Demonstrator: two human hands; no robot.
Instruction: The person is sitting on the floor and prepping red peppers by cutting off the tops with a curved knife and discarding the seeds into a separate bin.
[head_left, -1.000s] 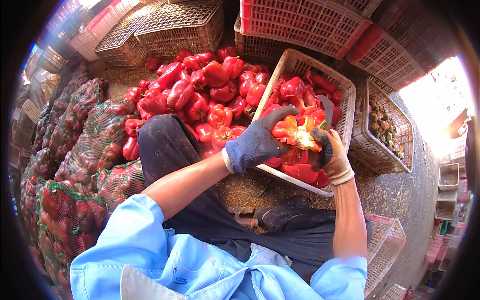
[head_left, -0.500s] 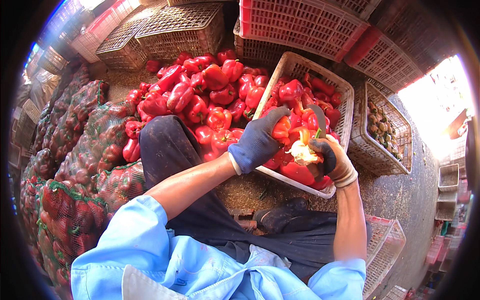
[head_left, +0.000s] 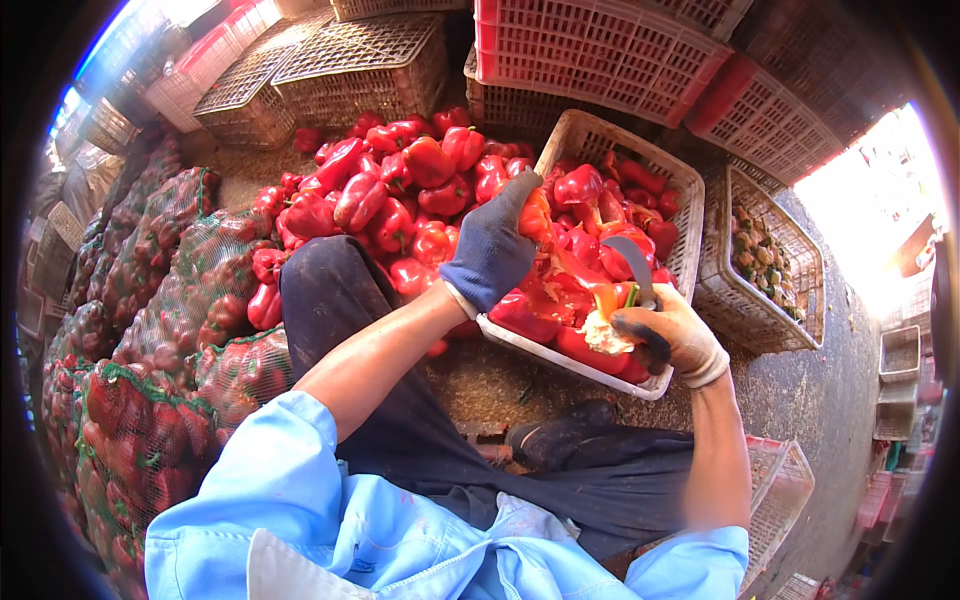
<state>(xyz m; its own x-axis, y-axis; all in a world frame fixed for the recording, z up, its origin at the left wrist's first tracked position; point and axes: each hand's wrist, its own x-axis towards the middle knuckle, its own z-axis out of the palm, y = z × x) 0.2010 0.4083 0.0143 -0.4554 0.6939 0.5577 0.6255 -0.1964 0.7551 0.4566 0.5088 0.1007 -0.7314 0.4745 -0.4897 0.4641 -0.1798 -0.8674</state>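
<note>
My left hand (head_left: 490, 250), in a blue-grey glove, is closed round a red bell pepper (head_left: 537, 217) over the near left side of a pale plastic crate (head_left: 625, 145). Inside the crate lie red peppers, several cut open. Above its near right corner my right hand (head_left: 682, 338), in a pale glove with dark fingertips, grips a knife with a curved blade (head_left: 634, 262). Pinched in the same hand is a pepper core (head_left: 604, 332) with pale seeds, a green stem and a strip of orange-red flesh. The knife's handle is mostly hidden by the fingers.
A heap of whole red peppers (head_left: 362, 200) lies left of the crate, beyond my bent knee. Mesh bags of peppers (head_left: 130, 440) line the left side. To the right stands a crate (head_left: 735, 270) holding pepper cores. Stacked crates (head_left: 600, 60) stand at the back.
My hands have moved apart: the left went up and left with the pepper, the right slightly down and right with the knife and core. The core has come away from the pepper.
</note>
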